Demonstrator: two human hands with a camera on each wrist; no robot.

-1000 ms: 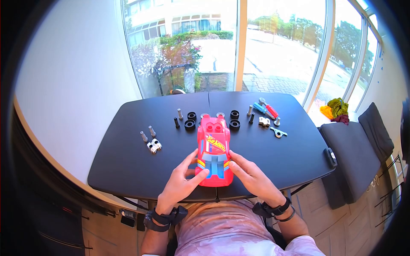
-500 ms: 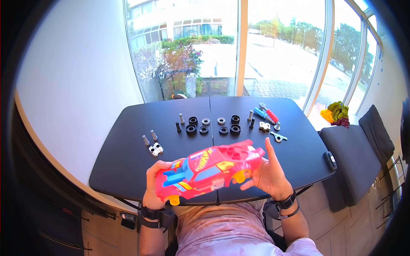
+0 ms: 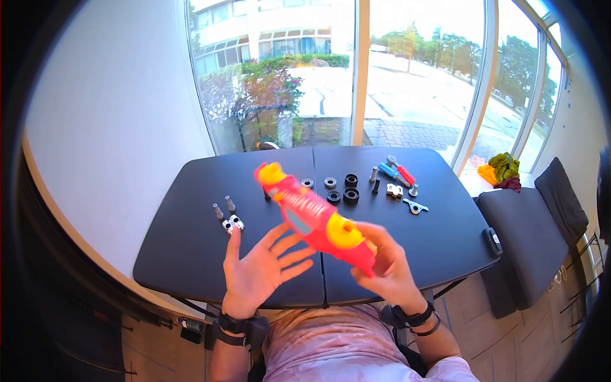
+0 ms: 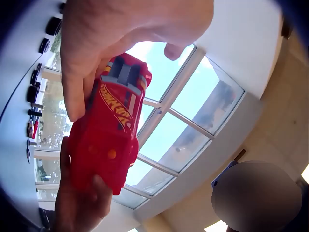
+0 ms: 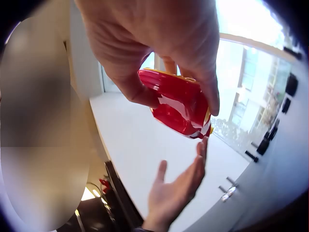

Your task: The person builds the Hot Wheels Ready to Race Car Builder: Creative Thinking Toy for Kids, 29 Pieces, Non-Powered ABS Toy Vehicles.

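"Head view: where is the red-and-yellow plastic toy car (image 3: 312, 213) held?"
"Tilted above the black table (image 3: 178, 248), one end gripped by the right hand (image 3: 389, 267)."
"And the left hand (image 3: 254, 274)?"
"Opened, fingers spread beside it; whether it is touched cannot be told."

The head view looks forward and down from above the 6 o'clock edge of the worktop (image 3: 178, 248), with the window (image 3: 420, 76) at 12 o'clock. The left wrist view looks steeply upward, close by the left hand (image 4: 130, 29); its worktop lies at 9 o'clock. The right wrist view, close by the right hand (image 5: 159, 38), shows it at 4 o'clock. All three share the toy car (image 3: 309, 213).
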